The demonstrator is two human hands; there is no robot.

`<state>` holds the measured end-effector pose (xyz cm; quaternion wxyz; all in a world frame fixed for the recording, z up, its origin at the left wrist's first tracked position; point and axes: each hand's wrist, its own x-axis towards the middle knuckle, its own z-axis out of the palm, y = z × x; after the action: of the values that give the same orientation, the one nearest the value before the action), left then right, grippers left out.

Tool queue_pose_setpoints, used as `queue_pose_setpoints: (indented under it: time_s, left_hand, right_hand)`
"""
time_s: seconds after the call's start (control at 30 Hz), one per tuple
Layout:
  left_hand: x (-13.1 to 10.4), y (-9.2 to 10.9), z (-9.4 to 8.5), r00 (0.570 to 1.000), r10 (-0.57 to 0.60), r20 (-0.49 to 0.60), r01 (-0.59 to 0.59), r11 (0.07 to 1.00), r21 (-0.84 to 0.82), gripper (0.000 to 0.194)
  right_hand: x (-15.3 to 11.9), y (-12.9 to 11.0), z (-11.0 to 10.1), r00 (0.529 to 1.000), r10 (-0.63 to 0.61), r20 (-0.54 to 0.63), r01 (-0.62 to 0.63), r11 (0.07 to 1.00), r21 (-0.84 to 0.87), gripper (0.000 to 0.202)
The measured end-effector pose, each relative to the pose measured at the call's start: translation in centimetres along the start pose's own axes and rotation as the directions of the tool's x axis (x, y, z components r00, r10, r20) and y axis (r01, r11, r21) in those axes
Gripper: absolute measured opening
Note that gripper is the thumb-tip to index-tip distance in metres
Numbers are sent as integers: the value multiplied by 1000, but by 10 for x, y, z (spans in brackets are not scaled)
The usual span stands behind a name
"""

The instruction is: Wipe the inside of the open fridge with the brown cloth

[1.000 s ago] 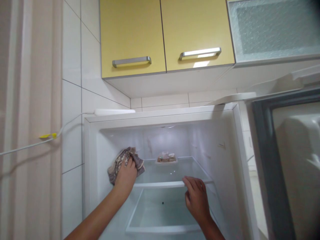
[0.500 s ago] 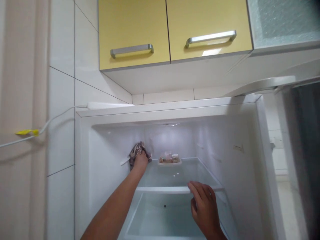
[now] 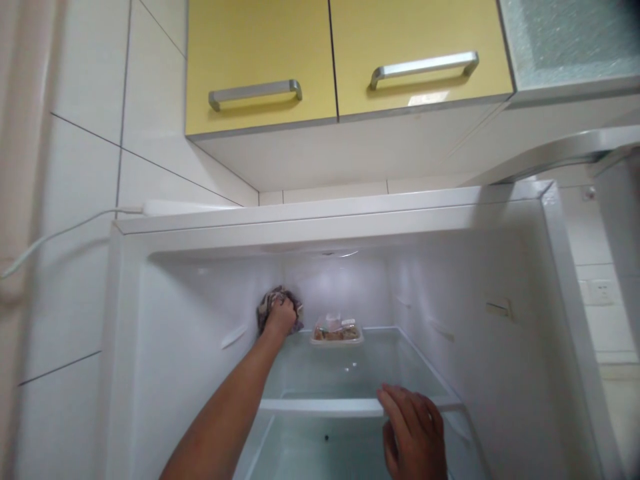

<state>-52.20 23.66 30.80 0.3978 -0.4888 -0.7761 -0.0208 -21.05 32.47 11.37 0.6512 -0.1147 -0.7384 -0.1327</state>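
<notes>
Deep inside the open fridge (image 3: 320,220), my left hand (image 3: 281,316) is closed on a crumpled patterned cloth (image 3: 270,303), pressed into the back left corner. Some of the cloth is hidden behind my fingers. My right hand (image 3: 413,430) is at the front edge of the upper glass shelf (image 3: 330,373), its fingertips at the white trim. Those fingers are loosely bent and a little apart, with nothing seen in them. Between the two hands, toward the back wall, a clear plastic container of food (image 3: 337,331) sits on that shelf.
A lower glass shelf (image 3: 300,453) lies beneath, with a small dark spot on it. Moulded ledges (image 3: 234,337) stick out from the side walls. Overhead hang yellow cabinets (image 3: 260,53) with metal handles. A white cable (image 3: 65,230) runs along the left wall.
The view has come closer to the fridge and shifted. My left hand stays at the back left corner with the cloth, and my right hand remains at the shelf edge.
</notes>
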Motion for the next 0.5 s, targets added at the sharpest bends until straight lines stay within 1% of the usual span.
queue_pose_setpoints:
  time_s: [0.07, 0.2, 0.27, 0.3, 0.33, 0.4, 0.47, 0.5]
  left_hand:
    - [-2, 1, -10, 998, -64, -11, 64, 997, 39, 37]
    - [-3, 3, -34, 986, -162, -45, 164, 985, 44, 34]
    - [1, 5, -45, 971, -221, -94, 224, 974, 22, 36]
    - [4, 6, -49, 956, -265, -127, 268, 963, 7, 38]
    - [8, 8, -51, 934, -319, -161, 322, 947, -10, 40]
    - [19, 14, -51, 867, -453, -210, 452, 890, -55, 45]
    - [35, 23, -43, 789, -574, -216, 566, 818, -104, 50]
    - [44, 28, -37, 763, -613, -205, 600, 790, -127, 52]
  right_hand:
    - [2, -1, -2, 1000, -17, 9, 17, 1000, -10, 46]
    - [4, 0, -5, 1000, -20, 18, 20, 1000, -13, 48]
    - [5, -2, -6, 1000, -5, 29, 5, 1000, -3, 50]
    - [6, -3, -7, 999, 2, 35, -2, 1000, 2, 52]
    - [7, -4, -7, 999, 10, 36, -10, 1000, 5, 52]
    - [8, -7, -7, 999, 28, 27, -28, 1000, 6, 51]
    - [8, -8, -6, 999, 43, 15, -43, 999, 4, 49]
    - [8, -9, -6, 999, 50, 8, -50, 999, 4, 48]
